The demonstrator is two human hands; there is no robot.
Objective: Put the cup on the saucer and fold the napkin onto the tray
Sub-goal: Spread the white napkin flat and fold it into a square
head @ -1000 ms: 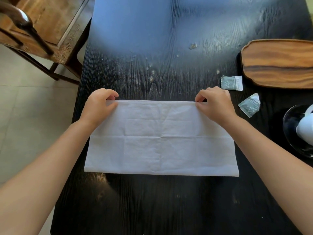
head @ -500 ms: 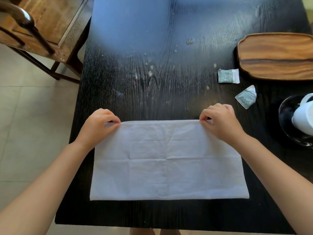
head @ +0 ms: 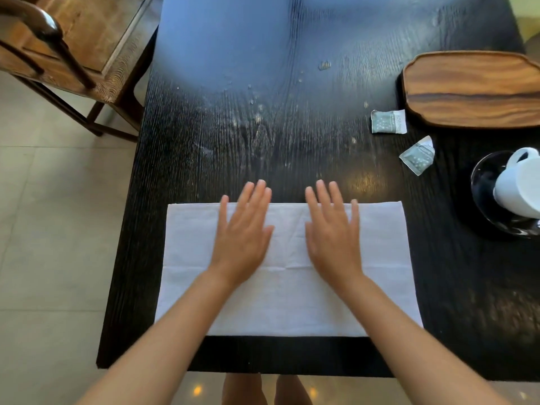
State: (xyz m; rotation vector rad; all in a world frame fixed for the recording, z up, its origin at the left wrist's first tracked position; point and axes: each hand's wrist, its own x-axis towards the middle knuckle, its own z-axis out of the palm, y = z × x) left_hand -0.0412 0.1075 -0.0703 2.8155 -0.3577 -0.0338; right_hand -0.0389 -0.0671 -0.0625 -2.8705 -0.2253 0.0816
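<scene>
Black table [head: 292,127] under my flat, spread palms: left hand [head: 244,235] and right hand [head: 331,235] press the napkin [head: 286,299], its long axis running across from hand to hand.

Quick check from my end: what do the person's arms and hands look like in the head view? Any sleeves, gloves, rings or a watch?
Both forearms are bare right up to the bottom edge of the picture, with no sleeve in view. The left hand and right hand are ungloved; no ring, watch or bracelet shows on the fingers or wrists. The nails look short and unpainted, though slight blur limits detail.
</scene>
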